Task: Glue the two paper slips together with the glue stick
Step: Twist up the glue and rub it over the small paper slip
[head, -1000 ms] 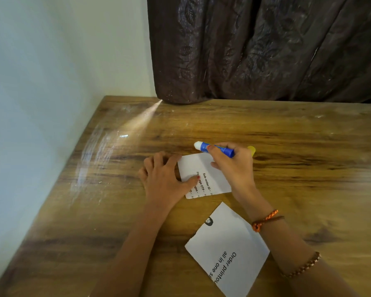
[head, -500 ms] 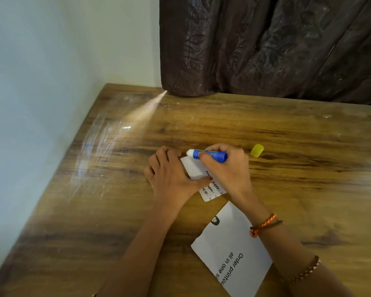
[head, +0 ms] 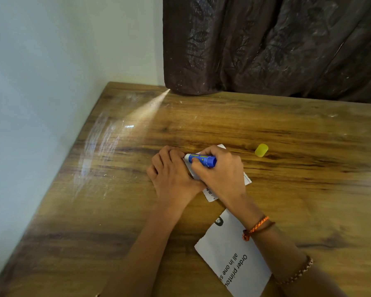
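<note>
Right hand [head: 220, 174] grips the blue plastic glue stick [head: 201, 160], lying sideways over the small paper slip [head: 210, 192]; left hand [head: 171, 179] rests flat beside it. Nearer lies a larger printed slip [head: 229, 254] on the glossy wood-grain worktop [head: 308, 189]; farther right, a yellow cap [head: 261, 150].

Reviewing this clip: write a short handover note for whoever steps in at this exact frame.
Right hand grips the blue glue stick, its tip down on the small slip.
Left hand lies flat, holding that slip on the wooden table.
Yellow cap is off, lying to the right.
Larger slip lies near, under the right forearm, untouched.
Done: uncapped, gluing underway.
Left: finish gluing, press the slips together, recap.
</note>
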